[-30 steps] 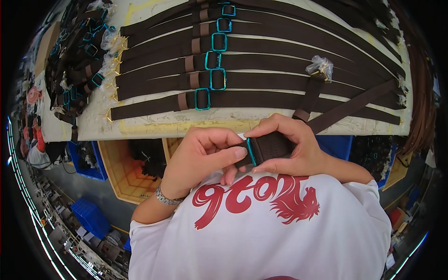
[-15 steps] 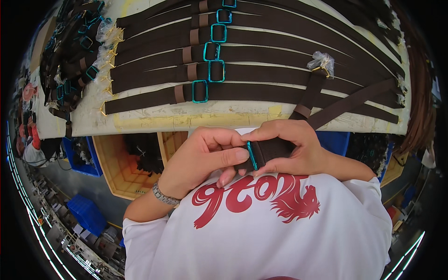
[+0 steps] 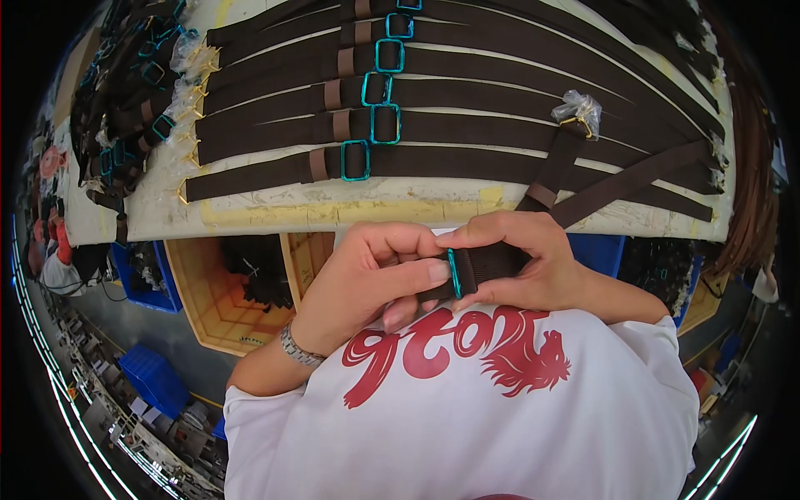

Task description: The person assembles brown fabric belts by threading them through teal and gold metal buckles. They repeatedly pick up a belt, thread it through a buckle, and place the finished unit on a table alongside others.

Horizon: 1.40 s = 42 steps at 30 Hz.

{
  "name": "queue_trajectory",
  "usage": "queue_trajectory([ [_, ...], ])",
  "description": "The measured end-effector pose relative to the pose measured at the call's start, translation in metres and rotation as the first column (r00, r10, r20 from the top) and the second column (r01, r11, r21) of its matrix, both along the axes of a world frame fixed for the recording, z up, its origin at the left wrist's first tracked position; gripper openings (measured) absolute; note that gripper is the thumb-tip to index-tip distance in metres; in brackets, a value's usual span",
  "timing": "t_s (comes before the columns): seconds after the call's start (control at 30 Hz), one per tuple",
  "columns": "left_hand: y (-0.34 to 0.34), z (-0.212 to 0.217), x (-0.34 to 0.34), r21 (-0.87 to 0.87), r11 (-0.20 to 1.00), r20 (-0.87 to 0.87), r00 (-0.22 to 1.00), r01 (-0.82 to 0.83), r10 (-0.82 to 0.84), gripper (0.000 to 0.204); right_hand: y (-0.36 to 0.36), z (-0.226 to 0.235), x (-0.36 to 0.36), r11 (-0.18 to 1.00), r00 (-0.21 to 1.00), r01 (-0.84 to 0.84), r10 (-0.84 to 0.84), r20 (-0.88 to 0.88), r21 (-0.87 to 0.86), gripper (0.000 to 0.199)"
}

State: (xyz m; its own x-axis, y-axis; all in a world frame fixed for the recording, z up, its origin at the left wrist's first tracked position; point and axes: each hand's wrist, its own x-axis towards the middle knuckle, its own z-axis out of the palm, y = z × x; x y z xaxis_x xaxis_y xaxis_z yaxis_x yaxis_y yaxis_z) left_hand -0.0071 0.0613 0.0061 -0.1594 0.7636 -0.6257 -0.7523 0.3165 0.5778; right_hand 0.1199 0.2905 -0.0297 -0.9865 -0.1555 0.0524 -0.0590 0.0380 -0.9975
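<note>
Strap at teal buckle, partly out of sight behind fingers.

- A pale table, yellow tape along its near edge.
- Beneath it, a yellow-orange crate with dark items inside, and a blue bin just to its left.
- Another blue bin under the table's right side.
- A blue crate on the grey floor.
- Brown strands hanging at the right end.
- Bright light strips at lower left and lower right.
</note>
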Motion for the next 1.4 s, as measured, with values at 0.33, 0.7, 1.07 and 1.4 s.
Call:
queue_trajectory([
  [0.33, -0.002, 0.006, -0.008, -0.063, 0.993, -0.262, 0.958, 0.103, -0.116, 0.013, -0.012, -0.002, -0.003, 0.989, 0.992, 0.121, -0.119, 0.036, -0.079, 0.06],
  [0.7, 0.013, -0.016, -0.002, 0.067, 0.997, 0.148, 0.988, 0.034, -0.043, 0.01, 0.002, -0.006, 0.005, 0.981, 0.99, 0.054, -0.028, 0.138, -0.186, 0.055],
  [1.07, 0.014, 0.001, -0.009, -0.026, 0.996, -0.081, 0.993, 0.083, -0.084, 0.012, 0.005, -0.003, 0.002, 0.989, 0.988, 0.025, -0.003, 0.156, -0.143, 0.054],
  [1.4, 0.023, 0.014, -0.037, 0.081, 0.887, -0.987, 0.162, 0.455, 0.007, 0.032, 0.0, 0.001, -0.003, 0.963, 0.934, 0.008, 0.089, 0.345, -0.269, 0.052],
])
